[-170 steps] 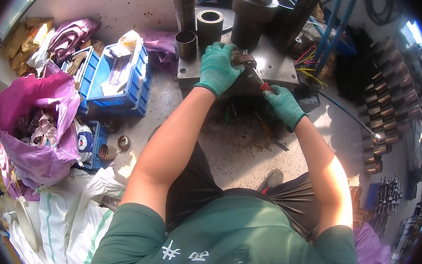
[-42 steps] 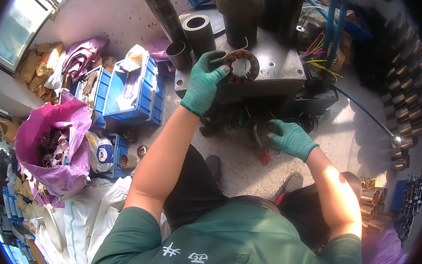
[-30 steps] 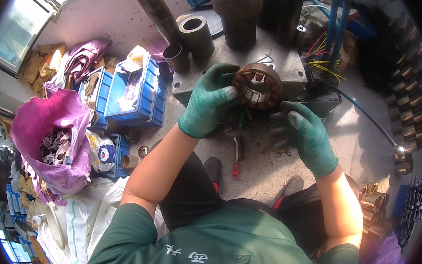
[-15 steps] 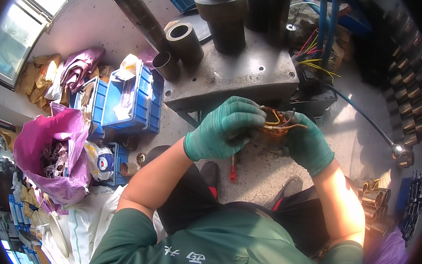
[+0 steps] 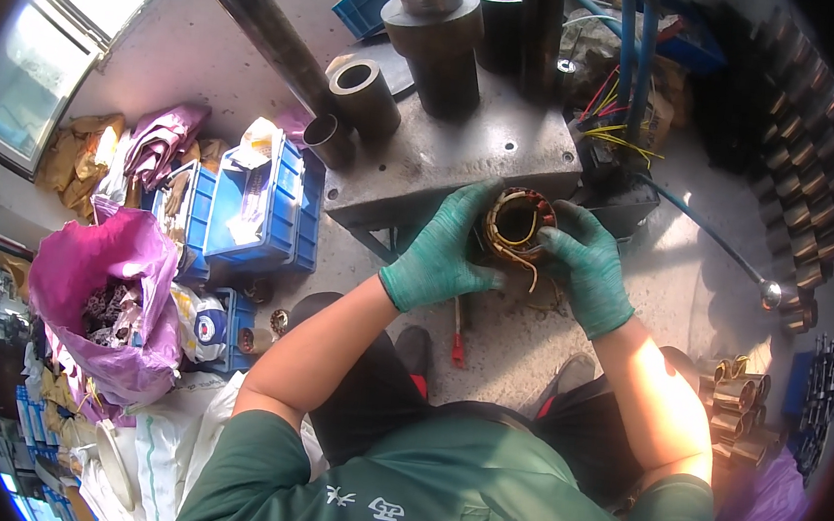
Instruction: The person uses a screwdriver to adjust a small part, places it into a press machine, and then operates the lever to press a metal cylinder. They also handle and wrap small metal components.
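A stator [image 5: 518, 222], a ring with copper windings, red-brown lacing and loose yellowish lead wires, is held between my gloved hands in front of the press table. Its round opening faces up toward me. My left hand [image 5: 446, 251] closes around its left side, the fingers partly behind it and the thumb below. On the other side my right hand [image 5: 589, 276] grips it, thumb pressed on the rim, the other fingers mostly behind. Both gloves are green knit.
A steel press table [image 5: 446, 154] with metal sleeves [image 5: 367, 97] stands just ahead. Blue crates [image 5: 254, 197] and a purple sack [image 5: 106, 303] of scraps are at left. Metal cylinders [image 5: 737, 398] are stacked at right. A red-tipped tool [image 5: 458, 348] points down between my feet.
The stator has been tilted so its opening now faces me, and it sits slightly higher and further left. My left hand has moved from above its wires to its left side.
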The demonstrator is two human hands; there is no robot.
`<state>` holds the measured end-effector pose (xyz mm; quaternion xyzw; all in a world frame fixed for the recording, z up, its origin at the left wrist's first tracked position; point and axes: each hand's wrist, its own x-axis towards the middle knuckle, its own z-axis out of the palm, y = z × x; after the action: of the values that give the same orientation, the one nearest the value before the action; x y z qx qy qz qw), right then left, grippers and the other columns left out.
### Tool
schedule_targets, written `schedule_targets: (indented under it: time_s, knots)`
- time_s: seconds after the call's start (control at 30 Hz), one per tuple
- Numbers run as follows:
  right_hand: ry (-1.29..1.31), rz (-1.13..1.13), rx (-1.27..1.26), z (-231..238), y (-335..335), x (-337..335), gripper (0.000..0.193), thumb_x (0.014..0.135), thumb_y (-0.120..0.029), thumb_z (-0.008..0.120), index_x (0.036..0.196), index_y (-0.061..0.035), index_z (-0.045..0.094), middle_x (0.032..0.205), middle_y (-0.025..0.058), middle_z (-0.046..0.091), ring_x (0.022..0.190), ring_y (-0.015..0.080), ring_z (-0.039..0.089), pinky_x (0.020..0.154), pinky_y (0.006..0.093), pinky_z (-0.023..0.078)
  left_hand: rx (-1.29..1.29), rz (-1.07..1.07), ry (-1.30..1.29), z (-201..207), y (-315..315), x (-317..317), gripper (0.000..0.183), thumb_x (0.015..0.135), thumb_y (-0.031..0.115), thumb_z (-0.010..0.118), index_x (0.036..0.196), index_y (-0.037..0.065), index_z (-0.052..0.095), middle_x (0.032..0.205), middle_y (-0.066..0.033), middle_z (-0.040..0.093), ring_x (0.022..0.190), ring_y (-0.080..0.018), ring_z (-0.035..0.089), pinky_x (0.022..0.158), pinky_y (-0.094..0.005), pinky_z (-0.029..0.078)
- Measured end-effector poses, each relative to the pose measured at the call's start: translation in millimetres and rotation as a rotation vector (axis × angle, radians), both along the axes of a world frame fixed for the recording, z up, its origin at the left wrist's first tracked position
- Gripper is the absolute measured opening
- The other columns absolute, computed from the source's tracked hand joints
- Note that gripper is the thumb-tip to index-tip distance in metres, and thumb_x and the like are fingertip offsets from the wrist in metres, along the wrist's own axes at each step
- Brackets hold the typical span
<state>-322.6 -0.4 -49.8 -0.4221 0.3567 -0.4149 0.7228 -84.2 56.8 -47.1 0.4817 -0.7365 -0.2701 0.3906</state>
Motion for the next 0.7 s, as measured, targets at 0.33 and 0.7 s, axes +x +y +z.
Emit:
schedule_targets:
  time_s: [0.33, 0.7]
  knots:
    - [0.073, 0.034, -0.324, 23, 0, 10, 0.058, 0.093, -0.016, 0.082, 0.140, 0.0069, 0.057, 0.114, 0.0076, 0.070, 0.102, 0.0130, 0.065, 0.092, 0.0270, 0.055, -0.256, 0.107, 0.027, 34, -5, -10, 0.101, 0.059, 0.024, 0.102, 0.146, 0.005, 0.053, 0.140, -0.0183, 0.057, 0.128, -0.0363, 0.061, 0.110, -0.0438, 0.053]
    - [0.725, 0.249, -0.971, 19, -4, 12, 0.040, 0.096, -0.028, 0.069, 0.126, -0.0032, 0.069, 0.114, 0.0168, 0.073, 0.106, 0.0323, 0.070, 0.103, 0.0464, 0.051, -0.617, 0.571, 0.160, 185, -178, 97, 0.073, 0.066, 0.020, 0.098, 0.129, 0.005, 0.065, 0.119, -0.0131, 0.075, 0.110, -0.0246, 0.073, 0.096, -0.0355, 0.059]
